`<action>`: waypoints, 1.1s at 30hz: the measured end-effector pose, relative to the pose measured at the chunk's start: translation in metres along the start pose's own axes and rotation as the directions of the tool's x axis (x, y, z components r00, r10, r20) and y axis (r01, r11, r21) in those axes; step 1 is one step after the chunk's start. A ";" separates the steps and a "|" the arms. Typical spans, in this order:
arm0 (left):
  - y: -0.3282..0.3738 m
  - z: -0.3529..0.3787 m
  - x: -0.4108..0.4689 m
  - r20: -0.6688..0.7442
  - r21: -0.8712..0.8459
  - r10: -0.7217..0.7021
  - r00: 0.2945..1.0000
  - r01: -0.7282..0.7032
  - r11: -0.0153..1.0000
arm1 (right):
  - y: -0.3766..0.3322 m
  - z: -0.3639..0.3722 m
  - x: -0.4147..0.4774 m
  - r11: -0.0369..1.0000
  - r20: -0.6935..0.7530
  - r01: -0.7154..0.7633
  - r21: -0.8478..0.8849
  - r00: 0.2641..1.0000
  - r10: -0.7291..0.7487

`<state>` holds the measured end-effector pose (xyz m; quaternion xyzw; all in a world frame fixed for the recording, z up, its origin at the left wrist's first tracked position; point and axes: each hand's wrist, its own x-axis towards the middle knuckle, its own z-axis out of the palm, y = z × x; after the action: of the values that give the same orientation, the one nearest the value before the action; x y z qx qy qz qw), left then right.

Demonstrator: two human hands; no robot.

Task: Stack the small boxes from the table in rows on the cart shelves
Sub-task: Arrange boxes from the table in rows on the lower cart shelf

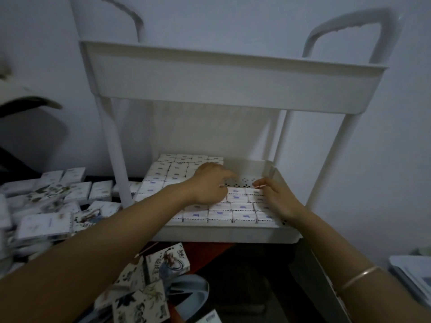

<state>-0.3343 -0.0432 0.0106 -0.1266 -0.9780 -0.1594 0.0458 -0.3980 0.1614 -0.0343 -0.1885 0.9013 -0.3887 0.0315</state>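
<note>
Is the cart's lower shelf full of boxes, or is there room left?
Partly full. Boxes cover most of the lower shelf, but a bare dotted patch shows at the back right, between the left hand and right hand.

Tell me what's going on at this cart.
A person is filling the lower shelf of a white cart with small boxes laid in rows. The left hand rests on the boxes mid-shelf. The right hand works at the far edge of the near-right rows. What either hand grips is unclear. A perforated patch at the back right is uncovered. Many loose boxes lie left of the cart.
</note>
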 end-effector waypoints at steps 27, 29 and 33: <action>-0.090 -0.060 -0.388 -0.486 0.116 -0.297 0.822 0.397 0.911 | -0.245 0.224 -0.073 0.740 0.306 0.608 -0.288 0.791 -0.530; -0.100 -0.072 -0.386 -0.567 0.115 -0.290 0.771 0.423 0.899 | -0.247 0.227 -0.059 0.748 0.385 0.593 -0.300 0.792 -0.474; -0.116 -0.085 -0.366 -0.568 0.149 -0.314 0.761 0.470 0.870 | -0.251 0.233 -0.047 0.717 0.492 0.602 -0.352 0.771 -0.405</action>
<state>-0.0080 -0.2627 0.0087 0.1395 -0.9439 -0.0527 0.2946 -0.2280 -0.1389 -0.0217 -0.5045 0.8568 -0.0959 0.0476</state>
